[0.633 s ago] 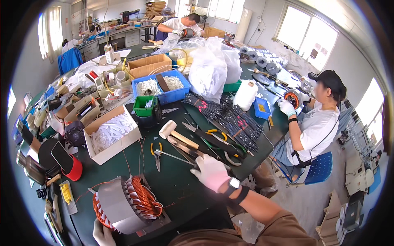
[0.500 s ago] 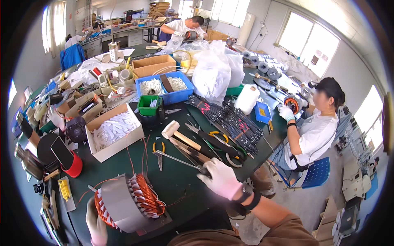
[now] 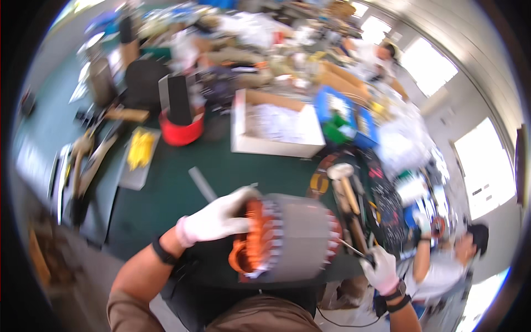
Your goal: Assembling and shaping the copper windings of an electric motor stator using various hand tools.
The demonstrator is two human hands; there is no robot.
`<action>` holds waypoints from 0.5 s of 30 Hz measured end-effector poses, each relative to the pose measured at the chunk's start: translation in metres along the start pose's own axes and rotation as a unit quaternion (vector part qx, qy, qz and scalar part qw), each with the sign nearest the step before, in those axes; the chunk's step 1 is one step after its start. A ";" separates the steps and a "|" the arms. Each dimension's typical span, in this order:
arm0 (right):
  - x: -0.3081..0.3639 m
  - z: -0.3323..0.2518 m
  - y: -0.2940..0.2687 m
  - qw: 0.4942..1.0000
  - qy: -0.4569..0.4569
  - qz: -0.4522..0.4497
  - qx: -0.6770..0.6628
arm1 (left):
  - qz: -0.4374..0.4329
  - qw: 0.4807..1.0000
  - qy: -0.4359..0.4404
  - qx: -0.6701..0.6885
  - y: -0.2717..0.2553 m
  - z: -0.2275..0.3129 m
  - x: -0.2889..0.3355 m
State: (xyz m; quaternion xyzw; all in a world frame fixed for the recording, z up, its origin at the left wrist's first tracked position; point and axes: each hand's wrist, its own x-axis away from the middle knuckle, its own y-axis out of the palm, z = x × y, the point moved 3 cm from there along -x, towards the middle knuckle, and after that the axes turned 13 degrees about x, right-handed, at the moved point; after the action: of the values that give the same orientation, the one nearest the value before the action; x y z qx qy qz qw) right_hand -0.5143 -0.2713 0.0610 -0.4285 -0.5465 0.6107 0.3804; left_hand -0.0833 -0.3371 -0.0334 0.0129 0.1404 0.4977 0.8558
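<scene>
The stator point(image 3: 301, 238) is seen at the near edge of the counter point(image 3: 160, 185), its long axis running roughly left to right; whether it is fully borne by the counter cannot be told. Its left end, ringed with orange windings point(image 3: 253, 235), is turned to the left hand point(image 3: 221, 217), which is the nearer: glove and coil are touching, the core extending rightward from that grip. Fingers are bent about the upper part of the coil, but by blur it cannot be told whether the grip is pressed tight or merely rested. The right hand point(image 3: 381, 270) is set off beyond the opposite end, its grip closed round the handle of a thin-shafted tool point(image 3: 352, 247). The shaft is pointed leftward and slightly up, toward the stator's right-hand windings; contact at the tip cannot be confirmed. A pale-headed mallet point(image 3: 347, 187) is noted just beyond the tool, and a white-walled box point(image 3: 276, 148) of pale strips farther back.
</scene>
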 end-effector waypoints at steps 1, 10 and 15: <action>-0.009 -0.005 0.002 1.000 -0.014 -0.008 0.013 | -0.018 0.998 0.001 -0.052 -0.002 -0.002 -0.002; -0.094 -0.110 -0.005 0.980 -0.175 -0.060 0.068 | 0.005 0.993 0.003 -0.122 -0.001 -0.009 0.009; -0.109 -0.138 -0.007 0.955 -0.252 -0.075 0.140 | 0.037 0.985 0.044 -0.165 0.002 -0.020 0.012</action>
State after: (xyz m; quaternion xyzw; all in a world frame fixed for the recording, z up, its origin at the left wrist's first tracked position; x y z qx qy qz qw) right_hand -0.3470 -0.3252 0.0750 -0.1613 -0.5643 0.7387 0.3314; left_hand -0.0841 -0.3281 -0.0548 -0.1453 0.0935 0.5456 0.8201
